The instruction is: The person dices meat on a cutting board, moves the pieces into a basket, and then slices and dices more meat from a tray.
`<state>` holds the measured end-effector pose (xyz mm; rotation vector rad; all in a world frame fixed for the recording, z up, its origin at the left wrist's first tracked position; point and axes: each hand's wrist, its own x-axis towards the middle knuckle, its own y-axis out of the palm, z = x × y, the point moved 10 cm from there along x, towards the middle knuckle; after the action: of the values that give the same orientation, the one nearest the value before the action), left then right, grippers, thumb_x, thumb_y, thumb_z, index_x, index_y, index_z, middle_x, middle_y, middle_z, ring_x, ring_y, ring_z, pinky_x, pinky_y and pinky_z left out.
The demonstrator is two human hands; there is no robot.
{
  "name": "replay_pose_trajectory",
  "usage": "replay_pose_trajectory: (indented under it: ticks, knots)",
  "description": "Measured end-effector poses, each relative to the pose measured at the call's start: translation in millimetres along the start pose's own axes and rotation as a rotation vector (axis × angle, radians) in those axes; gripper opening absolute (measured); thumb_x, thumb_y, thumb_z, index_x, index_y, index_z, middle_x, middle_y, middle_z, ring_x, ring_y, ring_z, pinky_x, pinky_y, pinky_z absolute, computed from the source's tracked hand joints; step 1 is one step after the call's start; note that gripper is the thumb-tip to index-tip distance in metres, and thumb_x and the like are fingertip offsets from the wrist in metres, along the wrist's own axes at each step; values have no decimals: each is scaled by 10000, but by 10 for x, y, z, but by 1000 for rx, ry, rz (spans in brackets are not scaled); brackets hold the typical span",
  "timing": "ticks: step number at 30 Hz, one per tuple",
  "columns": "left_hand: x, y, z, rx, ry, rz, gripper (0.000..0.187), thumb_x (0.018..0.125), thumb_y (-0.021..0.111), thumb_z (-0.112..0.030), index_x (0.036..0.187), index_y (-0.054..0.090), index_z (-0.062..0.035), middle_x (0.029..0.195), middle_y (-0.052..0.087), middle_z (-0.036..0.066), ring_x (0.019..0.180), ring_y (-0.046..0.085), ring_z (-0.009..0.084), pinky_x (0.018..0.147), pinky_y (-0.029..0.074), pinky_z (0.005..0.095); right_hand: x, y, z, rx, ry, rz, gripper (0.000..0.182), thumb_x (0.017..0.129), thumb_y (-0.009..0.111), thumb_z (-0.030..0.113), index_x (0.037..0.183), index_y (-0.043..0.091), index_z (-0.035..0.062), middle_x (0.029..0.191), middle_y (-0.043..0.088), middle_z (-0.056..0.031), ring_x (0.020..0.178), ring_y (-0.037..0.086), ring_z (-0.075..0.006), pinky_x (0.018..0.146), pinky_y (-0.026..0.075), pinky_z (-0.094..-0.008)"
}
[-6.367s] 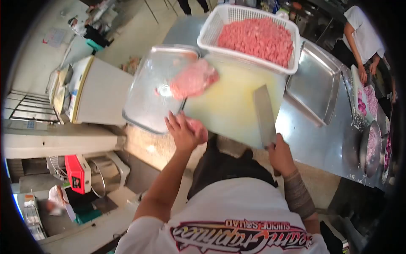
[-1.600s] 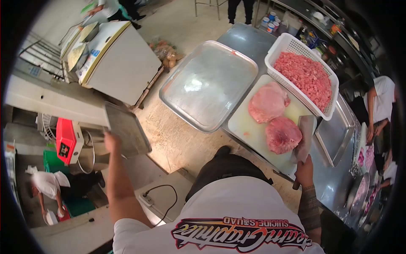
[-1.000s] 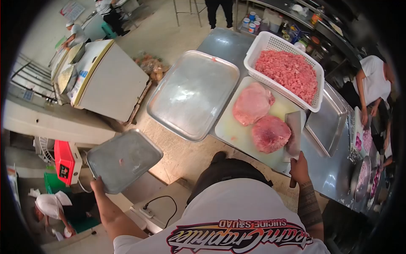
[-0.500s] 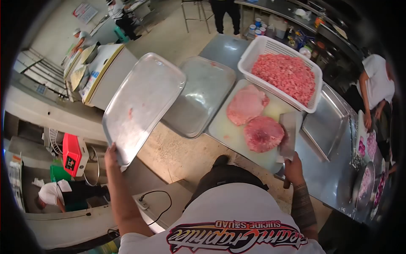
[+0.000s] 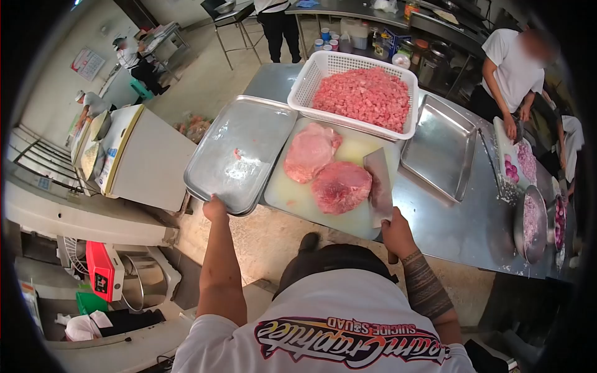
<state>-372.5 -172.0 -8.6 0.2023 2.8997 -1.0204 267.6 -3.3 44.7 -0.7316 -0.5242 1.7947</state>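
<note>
A metal tray (image 5: 239, 146) with a small scrap of meat on it lies over a second tray at the table's left end. My left hand (image 5: 215, 209) is closed on its near edge. My right hand (image 5: 398, 233) grips the handle of a wide cleaver (image 5: 378, 186), whose blade rests on the right side of the white cutting board (image 5: 289, 205). On the board, two slabs of meat touch: a pale pink one (image 5: 311, 152) and a redder one (image 5: 342, 188) just left of the blade.
Behind the board stands a white basket (image 5: 301, 93) of diced meat (image 5: 364, 96). An empty metal tray (image 5: 438, 149) lies right of it. At the right, a person (image 5: 513, 68) works beside chopped onions and a bowl (image 5: 530, 227). A freezer (image 5: 149, 158) stands left.
My left hand has brought the tray rightward and down over the second tray, which is now mostly covered. My right hand still holds the cleaver. The whole view has shifted.
</note>
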Motion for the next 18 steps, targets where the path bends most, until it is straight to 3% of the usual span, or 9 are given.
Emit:
replay_pose_trajectory:
  ticks: [1,4,7,10,13,14,17,18]
  knots:
    - [-33,-38,-3,205,7,18,417,997,673,-307,1104,712,94,1130,754,292,1043,740,415,927,571,502,-25,-4,-3,-4,0,10,329,983,632,105,1225,497,-74,1060,688,-368,1035,670,-553,876,550,-578]
    - [-166,-148,-133,414,167,-39,471,983,653,-366,1080,722,90,1119,741,324,1083,719,469,958,552,549,-59,12,-18,-1,17,30,377,970,661,159,1221,493,-66,1059,702,-354,1020,684,-547,879,563,-570]
    - [-31,-105,76,322,81,-42,462,984,645,-313,1214,665,86,1169,736,313,1103,715,481,950,552,555,-109,31,-6,1,52,60,412,961,670,178,1245,489,-59,1054,709,-345,1012,691,-539,882,567,-565]
    - [-100,-117,162,233,-61,-206,512,951,655,-239,1366,555,44,1251,696,286,1165,669,486,973,531,560,-112,67,-2,-13,66,60,450,959,669,179,1293,479,-55,1053,709,-346,1012,695,-532,878,567,-564]
    - [-346,-211,-334,442,344,-408,601,909,668,-187,1449,461,-22,1298,639,249,1220,609,467,1011,502,565,-212,76,105,21,80,75,479,960,658,153,1348,464,-50,1063,706,-349,1013,696,-529,872,564,-567]
    - [-524,-168,-577,402,514,-402,566,870,697,-147,1401,527,-48,1291,617,215,1230,570,436,1035,479,564,-235,77,146,45,83,86,487,961,653,141,1366,458,-48,1068,706,-350,1013,696,-528,869,562,-568]
    - [-922,462,-1086,307,916,129,513,899,732,-153,1377,580,-43,1252,652,178,1254,590,374,1085,472,487,-324,54,154,63,64,36,450,966,639,104,1358,471,-38,1057,708,-340,1005,692,-533,856,559,-567]
    - [-1066,690,-1166,196,908,308,455,912,738,-153,1335,623,-34,1242,662,174,1210,629,358,1049,501,466,-339,58,101,107,107,42,428,967,641,100,1342,484,-36,1048,710,-336,1004,693,-530,851,560,-563]
